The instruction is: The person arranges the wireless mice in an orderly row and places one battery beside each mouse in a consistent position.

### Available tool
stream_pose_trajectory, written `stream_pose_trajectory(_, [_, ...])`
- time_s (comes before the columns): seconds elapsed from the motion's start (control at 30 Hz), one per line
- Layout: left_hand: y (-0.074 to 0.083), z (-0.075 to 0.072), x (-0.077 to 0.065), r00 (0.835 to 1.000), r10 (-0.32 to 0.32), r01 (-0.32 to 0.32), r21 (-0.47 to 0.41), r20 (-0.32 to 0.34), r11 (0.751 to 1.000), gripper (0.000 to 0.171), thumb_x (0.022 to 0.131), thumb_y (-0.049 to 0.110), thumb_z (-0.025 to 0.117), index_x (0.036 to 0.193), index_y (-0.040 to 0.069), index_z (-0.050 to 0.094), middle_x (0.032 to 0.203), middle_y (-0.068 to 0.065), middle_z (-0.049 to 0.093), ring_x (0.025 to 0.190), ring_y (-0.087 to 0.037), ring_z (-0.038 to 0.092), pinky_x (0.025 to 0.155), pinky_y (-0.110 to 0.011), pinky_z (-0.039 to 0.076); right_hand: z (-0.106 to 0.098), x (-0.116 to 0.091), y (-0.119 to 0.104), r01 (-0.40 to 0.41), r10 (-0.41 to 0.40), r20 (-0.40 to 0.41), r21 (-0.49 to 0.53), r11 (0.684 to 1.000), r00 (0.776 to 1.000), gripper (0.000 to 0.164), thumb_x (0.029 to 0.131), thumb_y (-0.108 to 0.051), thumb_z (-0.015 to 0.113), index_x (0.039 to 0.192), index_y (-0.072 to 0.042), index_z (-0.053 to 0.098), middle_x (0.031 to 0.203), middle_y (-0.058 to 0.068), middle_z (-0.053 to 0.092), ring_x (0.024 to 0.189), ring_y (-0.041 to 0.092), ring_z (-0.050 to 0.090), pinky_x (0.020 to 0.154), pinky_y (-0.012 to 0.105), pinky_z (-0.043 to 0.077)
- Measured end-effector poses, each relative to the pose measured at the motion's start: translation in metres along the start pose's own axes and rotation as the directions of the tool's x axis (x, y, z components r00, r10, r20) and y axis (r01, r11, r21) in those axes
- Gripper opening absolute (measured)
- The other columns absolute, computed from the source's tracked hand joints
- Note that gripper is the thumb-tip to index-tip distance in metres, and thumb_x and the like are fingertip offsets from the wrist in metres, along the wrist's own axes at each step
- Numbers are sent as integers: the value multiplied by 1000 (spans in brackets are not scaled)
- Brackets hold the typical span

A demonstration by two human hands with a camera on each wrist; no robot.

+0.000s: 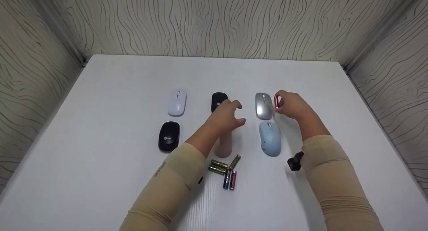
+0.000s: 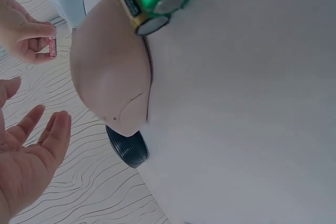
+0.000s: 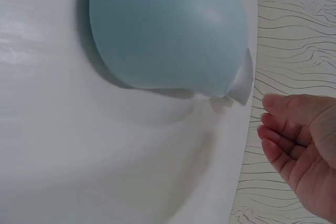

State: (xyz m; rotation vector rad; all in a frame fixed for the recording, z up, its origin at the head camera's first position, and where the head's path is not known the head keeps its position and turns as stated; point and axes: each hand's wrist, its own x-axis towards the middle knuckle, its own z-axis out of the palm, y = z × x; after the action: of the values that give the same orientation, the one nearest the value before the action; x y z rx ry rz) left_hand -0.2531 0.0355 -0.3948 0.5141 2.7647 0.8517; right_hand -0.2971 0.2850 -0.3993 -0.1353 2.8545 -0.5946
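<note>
Between its thumb and fingertips, my right hand [image 1: 291, 105] pinches a small red battery [image 1: 276, 102], held upright just right of the silver mouse [image 1: 264, 106]. The left wrist view also shows this red battery [image 2: 53, 47]. In the right wrist view the fingers are curled toward the thumb, and the battery is hidden. My left hand [image 1: 224, 118] hovers with thumb and fingers spread and nothing between them. It partly covers a black mouse [image 1: 219, 99] and a pink mouse [image 1: 223, 148]. A light blue mouse [image 1: 270, 139] lies below the silver one.
Several loose batteries [image 1: 217, 169], green, dark and red, lie in a cluster near the left forearm. A white mouse [image 1: 177, 102] and another black mouse [image 1: 169, 136] lie at the left. Wood-patterned panels [image 1: 214, 23] border the white table [image 1: 100, 100].
</note>
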Motion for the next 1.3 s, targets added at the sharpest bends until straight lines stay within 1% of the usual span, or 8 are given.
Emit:
stream_pose_trajectory(0.23, [-2, 1, -3, 1000, -16, 16, -8, 10, 1000, 46, 84, 34, 63, 126, 16, 50, 132, -9, 45, 121, -20, 44, 98, -35, 39, 13, 9, 9, -67, 67, -4, -17, 998, 998, 45, 82, -6, 62, 122, 1, 44, 95, 21, 58, 84, 31, 55, 74, 43, 46])
stream_pose_trajectory(0.37, [-4, 0, -4, 1000, -6, 6, -4, 15, 1000, 47, 85, 34, 62, 126, 15, 50, 127, -8, 47, 115, -18, 48, 96, -33, 41, 17, 10, 12, -88, 88, 8, -30, 996, 996, 42, 83, -8, 59, 122, 1, 45, 98, 20, 57, 89, 32, 52, 79, 47, 43])
stream_pose_trajectory(0.53, [-3, 0, -3, 1000, 14, -14, 1, 20, 1000, 46, 85, 33, 62, 126, 15, 50, 125, -8, 49, 114, -18, 48, 95, -32, 41, 17, 12, 13, -80, 81, 18, -36, 996, 997, 44, 83, -9, 59, 124, 2, 44, 107, 23, 56, 97, 35, 51, 88, 52, 40])
stream_pose_trajectory(0.73, [-3, 0, -3, 1000, 3, -3, 5, 20, 1000, 47, 85, 34, 62, 126, 16, 49, 127, -7, 47, 118, -18, 46, 97, -32, 40, 18, 14, 9, -90, 90, 40, -14, 996, 995, 46, 84, -8, 59, 127, -1, 43, 118, 23, 53, 105, 36, 49, 92, 53, 38])
stream_pose_trajectory(0.87, [-4, 0, -3, 1000, -3, 3, 13, 27, 1000, 47, 85, 34, 61, 127, 16, 49, 130, -7, 46, 120, -17, 44, 98, -32, 38, 19, 15, 8, -88, 88, 53, 8, 996, 995, 51, 84, -8, 59, 131, -2, 41, 116, 22, 54, 103, 34, 50, 91, 52, 39])
stream_pose_trajectory(1.03, [-7, 0, -2, 1000, -7, 7, 7, 30, 1000, 47, 85, 34, 62, 127, 16, 49, 129, -7, 46, 118, -17, 45, 98, -32, 39, 19, 16, 9, -84, 81, 71, 39, 996, 994, 60, 84, -8, 60, 137, 2, 33, 113, 25, 54, 104, 37, 51, 91, 52, 39])
stream_pose_trajectory(1.17, [-9, -1, -3, 1000, -8, 8, -3, 29, 1000, 47, 85, 34, 62, 126, 16, 49, 128, -8, 46, 114, -17, 47, 96, -32, 40, 21, 16, 11, -89, 86, 73, 37, 995, 994, 60, 85, -9, 58, 138, 3, 31, 113, 26, 54, 104, 38, 51, 91, 53, 39])
stream_pose_trajectory(1.3, [-12, -2, -4, 999, -12, 12, -5, 33, 1000, 47, 85, 34, 62, 126, 16, 49, 133, -9, 44, 119, -18, 45, 97, -33, 39, 22, 14, 12, -97, 96, 69, 25, 995, 993, 58, 86, -8, 54, 139, 1, 30, 116, 26, 53, 107, 40, 50, 92, 54, 38])
